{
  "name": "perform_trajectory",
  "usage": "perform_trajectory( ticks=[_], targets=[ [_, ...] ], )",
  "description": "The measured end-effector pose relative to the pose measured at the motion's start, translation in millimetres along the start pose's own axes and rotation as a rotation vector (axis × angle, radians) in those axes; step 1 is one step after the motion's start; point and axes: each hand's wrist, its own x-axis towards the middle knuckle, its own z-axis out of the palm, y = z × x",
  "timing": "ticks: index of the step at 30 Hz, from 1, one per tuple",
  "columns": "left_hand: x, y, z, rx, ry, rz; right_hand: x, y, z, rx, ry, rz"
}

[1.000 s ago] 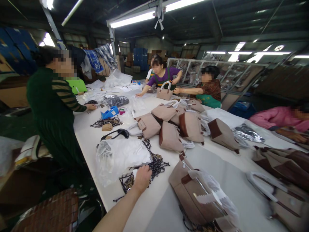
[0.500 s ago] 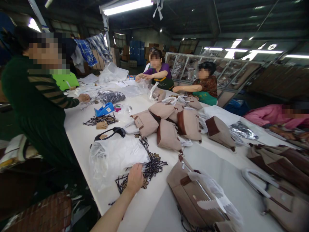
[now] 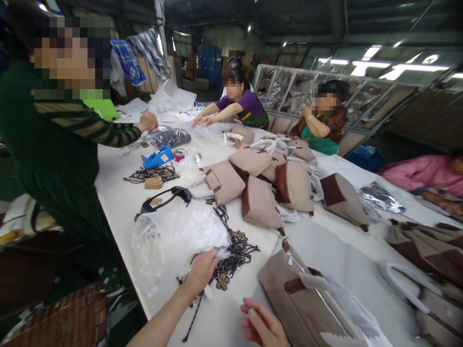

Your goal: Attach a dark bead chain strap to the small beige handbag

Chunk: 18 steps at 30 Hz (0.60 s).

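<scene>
My left hand [image 3: 203, 272] is closed, thumb and fingers pinching a wispy white piece [image 3: 224, 253] at the edge of a clear plastic bag [image 3: 152, 241] with white contents. Around and under it lies a heap of black-and-white cords with leopard-print flower charms [image 3: 222, 280]; one cord trails below the hand. My right hand [image 3: 263, 324] is at the bottom, fingers loosely bent and apart, with nothing visible in it. Just beyond it a beige handbag with brown trim [image 3: 278, 274] lies on its side, zip showing, handles wrapped in white.
More beige and brown handbags [image 3: 260, 200] cover the table's middle and right. Black-framed glasses [image 3: 181, 193], tan tags [image 3: 154, 182] and a blue tape dispenser [image 3: 158, 157] lie farther left. Co-workers stand at the left [image 3: 54, 159], far side [image 3: 253, 106] and right [image 3: 321, 125].
My right hand has come into view at the bottom. My left hand has shifted from resting on the cords to pinching the white piece. The left co-worker's hands have risen.
</scene>
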Motion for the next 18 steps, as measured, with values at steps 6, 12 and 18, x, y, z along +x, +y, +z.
perform_trajectory(
  ticks=[6,12,18],
  targets=[
    [-6,25,14.2,-0.689,-0.041,-0.172,25,-38,14,-0.020,-0.001,0.030],
    [11,41,11.2,-1.190,0.053,-0.283,22,-23,18,-0.080,-0.034,0.034],
    [17,37,14.3,-1.407,0.063,-0.394,-2,-18,24,0.215,-0.194,0.177]
  ],
)
